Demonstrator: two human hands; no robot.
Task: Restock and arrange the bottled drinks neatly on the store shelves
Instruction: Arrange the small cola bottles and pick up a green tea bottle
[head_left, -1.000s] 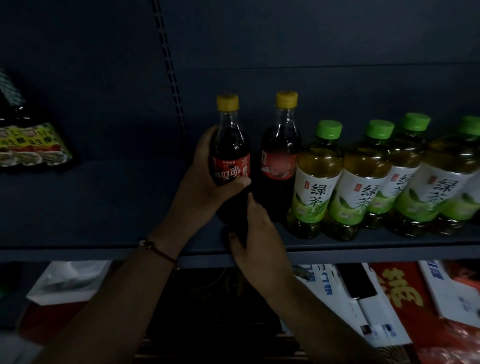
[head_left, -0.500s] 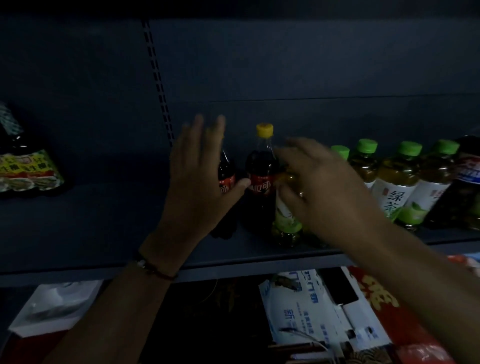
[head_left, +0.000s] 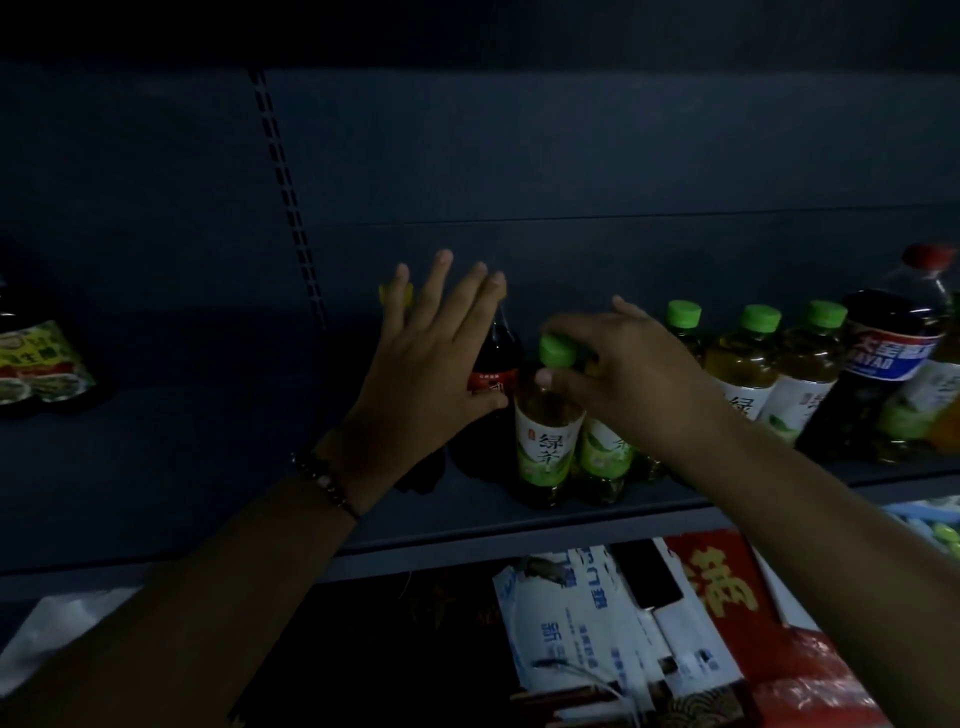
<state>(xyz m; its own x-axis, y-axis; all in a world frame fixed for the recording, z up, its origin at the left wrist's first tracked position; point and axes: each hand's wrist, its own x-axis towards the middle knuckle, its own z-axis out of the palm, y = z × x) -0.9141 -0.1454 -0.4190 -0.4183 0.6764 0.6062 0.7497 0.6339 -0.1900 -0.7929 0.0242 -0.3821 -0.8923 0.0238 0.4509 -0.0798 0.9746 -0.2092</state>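
Observation:
My left hand (head_left: 426, 358) is spread with straight fingers in front of two dark cola bottles, its thumb against the red-labelled cola bottle (head_left: 493, 374). The other cola bottle shows only its yellow cap (head_left: 387, 293) behind my fingers. My right hand (head_left: 634, 379) grips the neck of a green tea bottle (head_left: 548, 441) just under its green cap; the bottle stands upright on the dark shelf (head_left: 208, 467), touching the cola. A second green tea bottle (head_left: 605, 452) stands right beside it, and more green tea bottles (head_left: 743, 364) line up to the right.
A large dark bottle with a red cap and blue label (head_left: 883, 374) stands at the right end of the row. Sauce packs (head_left: 36, 364) sit at the far left of the shelf. Below it lie white boxes (head_left: 597, 623), a red box (head_left: 727, 597) and a white bag (head_left: 52, 634).
My left hand let go of the cola bottle and opened flat. My right hand moved from the shelf edge to the green tea bottle and took hold of its neck.

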